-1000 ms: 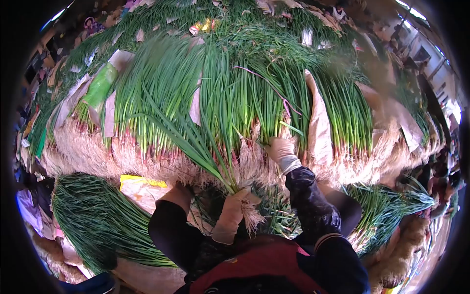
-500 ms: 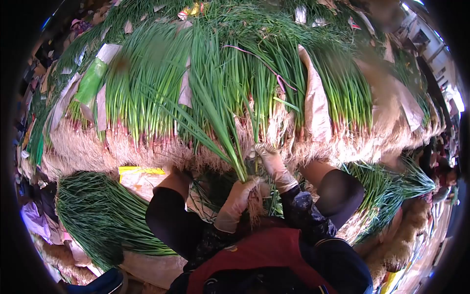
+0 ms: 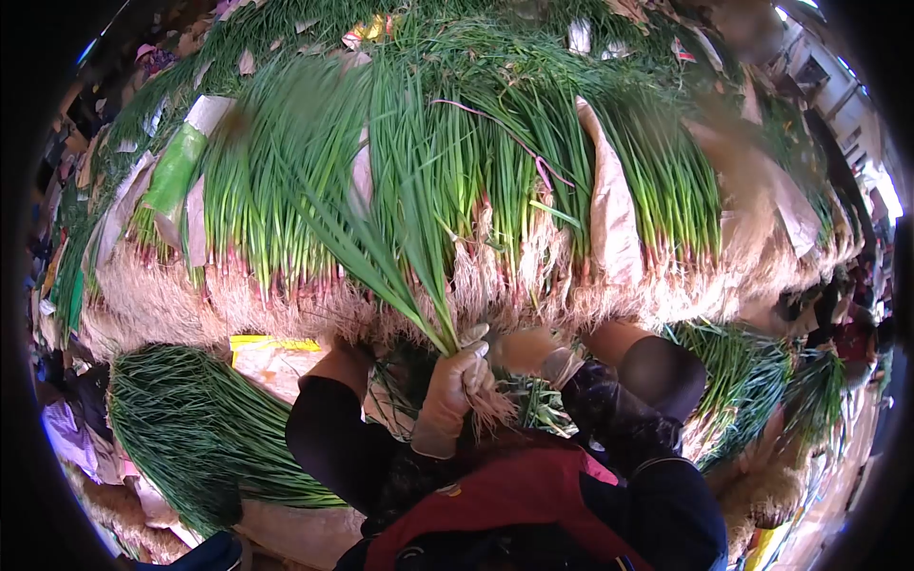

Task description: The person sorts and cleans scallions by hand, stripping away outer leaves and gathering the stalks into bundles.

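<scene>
My left hand [image 3: 455, 381], in a pale glove, is closed round the lower stems of a small bunch of green onions [image 3: 419, 309]. Their long leaves point up and to the left, and the stringy roots hang out below the fist. Just to the right is my gloved right hand [image 3: 529, 351], smeared by motion, so its fingers do not show clearly. Beyond both hands lies a wide bank of green onions [image 3: 314, 209], roots facing me. Some loose stalks with pale roots [image 3: 478, 271] rest on its front edge.
A pink cord [image 3: 505, 130] crosses the bank, near a pale cloth strip [image 3: 609, 205]. To my left lies a green pile [image 3: 195, 428], and to my right another heap [image 3: 733, 381]. My knees [image 3: 333, 428] stand between them. Cut leaf scraps [image 3: 538, 404] lie below my right hand.
My right hand has come away from the leaves and moved down and right. My left hand still grips the bunch, which now leans further left, with its roots turned right.
</scene>
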Motion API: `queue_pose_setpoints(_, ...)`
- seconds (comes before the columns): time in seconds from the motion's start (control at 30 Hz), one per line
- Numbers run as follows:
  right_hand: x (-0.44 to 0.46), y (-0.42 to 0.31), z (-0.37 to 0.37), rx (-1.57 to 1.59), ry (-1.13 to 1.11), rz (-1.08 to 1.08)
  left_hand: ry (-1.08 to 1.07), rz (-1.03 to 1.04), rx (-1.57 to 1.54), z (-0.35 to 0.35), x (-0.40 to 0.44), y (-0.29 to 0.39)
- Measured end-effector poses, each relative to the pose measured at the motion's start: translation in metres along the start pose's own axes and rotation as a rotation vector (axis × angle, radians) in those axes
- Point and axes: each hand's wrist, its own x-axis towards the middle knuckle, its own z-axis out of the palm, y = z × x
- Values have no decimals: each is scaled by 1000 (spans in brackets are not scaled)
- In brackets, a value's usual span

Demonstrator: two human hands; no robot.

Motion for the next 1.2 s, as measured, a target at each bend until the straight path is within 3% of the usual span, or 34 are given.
queue_pose_setpoints(0.07, 17, -12, -52, 253, 344, 389, 78, -27, 52, -2, 3, 4)
queue_pose_setpoints(0.13, 58, 16, -57, 84, 640, 383, 189, -16, 243, -1, 5, -1)
queue_pose_setpoints(0.23, 72, 29, -74, 227, 653, 213, 264, 95, 437, -8, 10, -11)
queue_pose_setpoints(0.3, 57, 26, -64, 638, 452, 73, 308, 173, 490, -20, 20, -22)
queue_pose_setpoints(0.33, 40, 19, -55, 846, 337, 12, 299, 122, 449, -20, 19, -27)
queue_pose_setpoints(0.43, 0, -21, -33, 762, 268, 33, 271, -30, 374, 1, 12, -27)
queue_pose_setpoints(0.53, 19, -23, -11, 1397, 299, -107, 207, -102, 176, 8, 3, -26)
queue_pose_setpoints(0.57, 14, -22, -5, 1719, 248, -41, 93, -142, 63, 4, 1, -25)
queue_pose_setpoints(0.67, 1, -3, 1, 1869, 150, 23, 24, -178, -5, 7, -2, -25)
queue_pose_setpoints(0.7, -2, -12, -3, 1673, 289, 186, 92, -183, 49, 6, -1, -27)
queue_pose_setpoints(0.8, 1, -10, 20, 1330, 573, 52, 228, -129, 284, -2, 0, -38)
queue_pose_setpoints(0.83, 13, 4, 42, 786, 936, -49, 213, -139, 381, -11, 1, -39)
queue_pose_setpoints(0.87, -4, -1, 24, 655, 940, -42, 203, -151, 319, 0, -4, -39)
queue_pose_setpoints(0.93, -1, 7, 34, 608, 1009, 45, 138, -128, 306, 10, -6, -40)
queue_pose_setpoints(0.97, 9, 17, 50, 889, 887, 82, 131, -146, 223, 18, -6, -44)
queue_pose_setpoints(1.0, 8, -2, 46, 1542, 949, -20, 125, -177, 145, 22, -3, -47)
queue_pose_setpoints(1.07, 33, 0, 53, 1973, 842, -30, -42, -254, -12, 3, 8, -44)
queue_pose_setpoints(1.13, 42, 0, 47, 1802, 1035, -93, 52, -215, -10, 20, 8, -49)
queue_pose_setpoints(1.2, 14, 11, 41, 960, 1027, 100, 112, -188, 25, 19, 9, -49)
